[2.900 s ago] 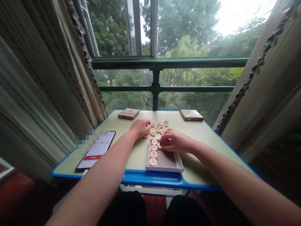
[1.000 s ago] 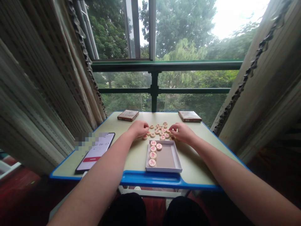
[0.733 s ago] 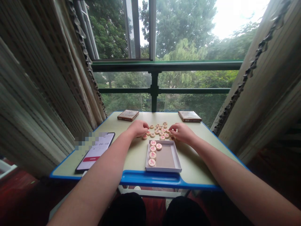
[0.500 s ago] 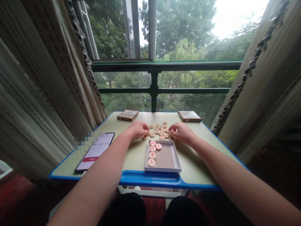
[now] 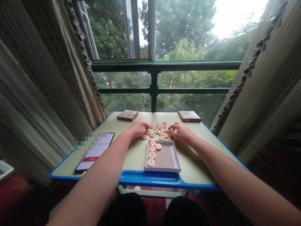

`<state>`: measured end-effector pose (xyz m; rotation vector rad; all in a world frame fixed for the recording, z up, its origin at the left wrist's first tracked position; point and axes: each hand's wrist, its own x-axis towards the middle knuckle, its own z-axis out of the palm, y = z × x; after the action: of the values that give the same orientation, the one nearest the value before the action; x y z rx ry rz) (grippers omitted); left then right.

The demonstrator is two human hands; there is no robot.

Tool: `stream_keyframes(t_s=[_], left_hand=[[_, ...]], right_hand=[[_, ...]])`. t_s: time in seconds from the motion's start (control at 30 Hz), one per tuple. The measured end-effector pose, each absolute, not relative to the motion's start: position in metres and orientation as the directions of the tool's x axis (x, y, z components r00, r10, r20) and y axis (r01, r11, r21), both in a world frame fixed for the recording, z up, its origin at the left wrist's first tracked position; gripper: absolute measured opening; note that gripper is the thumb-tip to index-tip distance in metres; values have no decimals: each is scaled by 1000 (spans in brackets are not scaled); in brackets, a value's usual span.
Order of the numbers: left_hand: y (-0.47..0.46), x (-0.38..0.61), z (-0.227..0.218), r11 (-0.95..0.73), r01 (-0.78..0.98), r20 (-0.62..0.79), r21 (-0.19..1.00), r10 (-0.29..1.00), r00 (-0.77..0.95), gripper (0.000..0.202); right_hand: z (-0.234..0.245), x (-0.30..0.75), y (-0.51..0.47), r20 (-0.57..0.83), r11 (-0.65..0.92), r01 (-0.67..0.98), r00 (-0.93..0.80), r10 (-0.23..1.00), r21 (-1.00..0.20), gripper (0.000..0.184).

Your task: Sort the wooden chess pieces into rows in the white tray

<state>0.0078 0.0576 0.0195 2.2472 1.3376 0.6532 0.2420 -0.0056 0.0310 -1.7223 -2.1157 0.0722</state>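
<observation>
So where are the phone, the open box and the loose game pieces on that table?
Phone [image 5: 95,152]: head view, on the middle of its screen.
Open box [image 5: 166,157]: head view, on its bare floor.
Loose game pieces [image 5: 161,133]: head view, on a disc mid-pile.

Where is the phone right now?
In the head view, the phone lies face up, screen lit, at the near left corner of the table, well to the left of the white tray.

A phone [image 5: 95,151] lies screen up near the left edge of the table [image 5: 202,157]. Two flat brown boxes [image 5: 128,115] [image 5: 189,116] sit well apart at its far edge, before a green railing [image 5: 155,91].
</observation>
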Motion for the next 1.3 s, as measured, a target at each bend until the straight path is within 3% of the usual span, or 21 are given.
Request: stream_keyframes(t_s=[0.17,0.33,0.43,0.73,1.3], left_hand=[[57,8,20,-434,687,189,582,895,405,31],[56,7,25,-484,728,216,485,873,436,18],[55,5,28,-490,742,180,458,868,462,25],[53,9,24,-445,708,197,549,892,408,27],[51,7,30,-424,730,116,536,894,433,28]], right_hand=[[31,242,-5,256,231,927,-156,954,-295,23],[31,241,-6,243,224,936,-158,957,-272,24],[31,241,-6,241,219,940,-156,958,-263,24],[32,242,-6,227,222,940,-164,960,-259,24],[31,242,-5,248,228,952,-175,953,-204,24]])
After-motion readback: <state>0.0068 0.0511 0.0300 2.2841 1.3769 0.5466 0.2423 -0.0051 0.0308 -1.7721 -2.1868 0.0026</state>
